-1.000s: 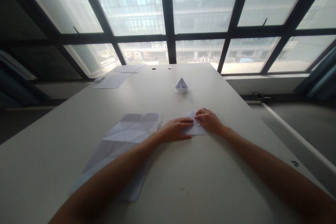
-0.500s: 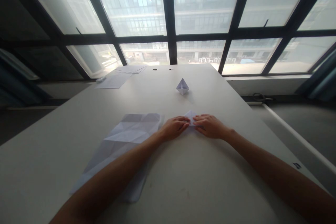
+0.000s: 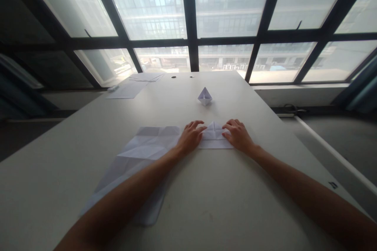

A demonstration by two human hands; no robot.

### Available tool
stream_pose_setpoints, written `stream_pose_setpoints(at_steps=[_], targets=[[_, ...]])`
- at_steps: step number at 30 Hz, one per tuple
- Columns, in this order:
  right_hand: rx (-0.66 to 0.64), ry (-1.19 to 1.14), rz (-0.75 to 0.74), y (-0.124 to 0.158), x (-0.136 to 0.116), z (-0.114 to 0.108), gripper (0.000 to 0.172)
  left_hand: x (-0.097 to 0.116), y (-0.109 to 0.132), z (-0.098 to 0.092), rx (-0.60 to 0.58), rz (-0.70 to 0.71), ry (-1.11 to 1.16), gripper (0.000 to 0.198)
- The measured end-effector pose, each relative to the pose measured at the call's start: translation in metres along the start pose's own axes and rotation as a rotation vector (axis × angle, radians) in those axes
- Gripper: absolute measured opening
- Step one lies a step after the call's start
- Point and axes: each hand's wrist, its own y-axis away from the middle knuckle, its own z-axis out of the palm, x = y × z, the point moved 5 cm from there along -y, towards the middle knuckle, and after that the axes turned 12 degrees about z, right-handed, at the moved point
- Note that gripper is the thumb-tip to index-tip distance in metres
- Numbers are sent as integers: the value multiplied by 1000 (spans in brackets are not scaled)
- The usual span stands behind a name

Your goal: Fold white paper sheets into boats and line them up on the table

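A sheet of white folded paper (image 3: 214,135) lies flat on the table, with a triangular peak at the top and a straight strip along its lower edge. At its left edge is my left hand (image 3: 191,136), fingers parted and slightly curled, the thumb and fingertips at the paper's side. My right hand (image 3: 238,136) mirrors it at the right edge, fingers apart, fingertips touching or very close to the paper. Neither hand pinches it. Farther off stands a small white paper boat (image 3: 204,97).
Under and beside my left forearm lies a large creased paper sheet (image 3: 147,143). More flat papers (image 3: 126,90) rest at the table's far left. The white table (image 3: 200,188) runs up to a wall of dark-framed windows (image 3: 191,15).
My hands have drawn apart from the middle of the folded paper to its two sides. More of the paper now shows, with its lower strip lying flat.
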Motion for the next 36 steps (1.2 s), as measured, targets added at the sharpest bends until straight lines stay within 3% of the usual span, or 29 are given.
stream_pose_setpoints(at_steps=[4,8,11,16,19,25,28,30,33,36], targets=[[-76,28,-104,8,-21,9,24,17,-1,15,-169,185,119,45],[-147,-72,-80,11,-25,26,40,21,1,21,-297,127,106,53],[-254,-92,-148,11,-21,35,60,20,3,18,-357,79,50,68],[-353,-81,-244,11,-15,33,80,13,6,16,-417,-5,5,85],[-355,-57,-234,10,-11,32,81,9,7,19,-384,-37,-16,82],[-331,-12,-167,6,-7,37,81,-5,4,13,-163,-271,-116,59],[-330,-11,-149,6,-8,38,80,4,-4,-2,8,-133,-135,58],[-329,-16,-144,6,-8,38,81,15,-7,-6,35,31,-70,57],[-315,-29,-144,6,-8,37,80,28,-7,4,-110,180,77,56],[-334,-56,-180,5,-4,36,79,30,-4,16,-263,189,149,60]])
